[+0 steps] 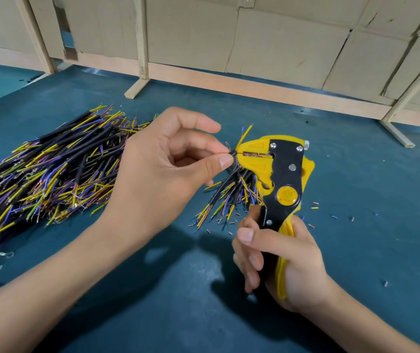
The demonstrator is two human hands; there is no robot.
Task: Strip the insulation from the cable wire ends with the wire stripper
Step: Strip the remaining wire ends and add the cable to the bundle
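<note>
My left hand (168,161) pinches a short black cable (233,154) between thumb and fingers. One of its thin wire ends lies in the jaw slot of the yellow and black wire stripper (280,174). A yellow wire of the same cable sticks up above the jaw. My right hand (280,258) grips the stripper's handles from below, with the tool upright and its jaws pointing left.
A big heap of black cables (51,169) with yellow and purple wire ends covers the left of the blue-green mat (356,263). A smaller bunch (229,197) lies under the stripper. Cut insulation bits (314,206) are scattered to the right. Wooden frames and cardboard stand behind.
</note>
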